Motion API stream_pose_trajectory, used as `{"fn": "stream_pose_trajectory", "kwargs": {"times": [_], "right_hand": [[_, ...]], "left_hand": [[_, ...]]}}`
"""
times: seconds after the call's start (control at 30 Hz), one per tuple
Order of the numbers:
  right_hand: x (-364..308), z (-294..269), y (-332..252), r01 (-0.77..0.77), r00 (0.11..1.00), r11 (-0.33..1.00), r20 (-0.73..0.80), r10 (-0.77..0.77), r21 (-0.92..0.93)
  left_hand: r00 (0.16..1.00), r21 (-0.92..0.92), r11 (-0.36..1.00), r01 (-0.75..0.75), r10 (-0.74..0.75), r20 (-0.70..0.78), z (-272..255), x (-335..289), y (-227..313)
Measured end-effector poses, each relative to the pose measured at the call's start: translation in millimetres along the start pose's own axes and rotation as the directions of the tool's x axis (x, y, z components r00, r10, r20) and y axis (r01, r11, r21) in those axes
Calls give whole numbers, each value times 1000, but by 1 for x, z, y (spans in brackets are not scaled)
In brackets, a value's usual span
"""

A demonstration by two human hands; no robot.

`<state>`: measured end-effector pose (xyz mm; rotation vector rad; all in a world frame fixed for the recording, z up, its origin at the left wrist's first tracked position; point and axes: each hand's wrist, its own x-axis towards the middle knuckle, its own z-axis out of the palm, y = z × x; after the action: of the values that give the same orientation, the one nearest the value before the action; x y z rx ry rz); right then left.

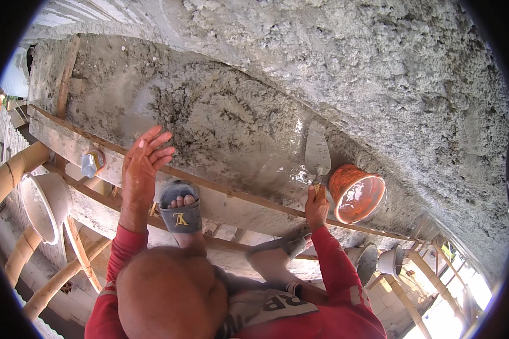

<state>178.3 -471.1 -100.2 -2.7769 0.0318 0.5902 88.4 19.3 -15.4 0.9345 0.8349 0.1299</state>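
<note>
My right hand (316, 206) grips the short handle of a trowel (317, 151). Its grey, wet blade points away from me and lies against the wet mortar (220, 113). Just right of that hand sits an orange bucket (335, 183), tilted with its mouth toward me; its inside looks wet and shiny. My left hand (147, 155) is raised at the near edge of the mortar bed, its fingers apart and holding nothing. In this view it overlaps the wooden edge board (237, 195) along the mortar.
A rough cement wall (390, 73) rises along the far and right side. A small cup-like container (93, 163) is left of my left hand. Bamboo poles (17, 172) and a pale basin (54, 203) stand at the left. A slippered foot (181, 212) rests beside the board; more buckets (389, 261) are at lower right.
</note>
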Motion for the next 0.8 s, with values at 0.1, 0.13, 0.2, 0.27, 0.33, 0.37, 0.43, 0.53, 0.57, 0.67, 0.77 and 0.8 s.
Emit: {"fn": "stream_pose_trajectory", "kwargs": {"times": [0.1,0.13,0.2,0.27,0.33,0.37,0.43,0.53,0.57,0.67,0.77,0.8], "right_hand": [[24,22,14,8,999,999,48,-6,-45],[34,31,6,-20,996,997,89,27,-69],[53,50,-24,127,986,992,113,-126,-2],[71,64,-67,212,973,974,72,-218,83],[89,66,-112,251,957,960,116,-265,123],[94,62,-132,250,948,963,174,-265,103],[94,43,-164,242,941,966,220,-255,87],[65,-5,-186,278,946,960,166,-280,35],[52,-22,-188,311,944,950,123,-307,-12],[27,-51,-192,429,903,901,5,-429,-64],[35,-40,-202,512,853,851,-45,-519,-117],[45,-29,-208,464,878,865,-27,-477,-190]], "left_hand": [[999,71,997,15,-18,39,6,1,-1],[999,66,998,10,-13,49,8,1,0],[999,62,998,5,-8,51,13,-3,3],[998,69,997,-22,17,66,16,-5,5],[998,67,998,-10,6,67,18,-5,6],[997,77,997,14,-20,68,19,-5,5],[996,73,997,-2,-5,88,19,-4,5],[998,70,997,-20,16,61,17,-3,5],[999,67,997,-24,21,42,17,-3,6],[1000,56,998,-1,0,31,17,2,10],[1000,48,999,-10,10,9,18,8,13],[999,36,999,-34,33,32,18,9,14]]}}
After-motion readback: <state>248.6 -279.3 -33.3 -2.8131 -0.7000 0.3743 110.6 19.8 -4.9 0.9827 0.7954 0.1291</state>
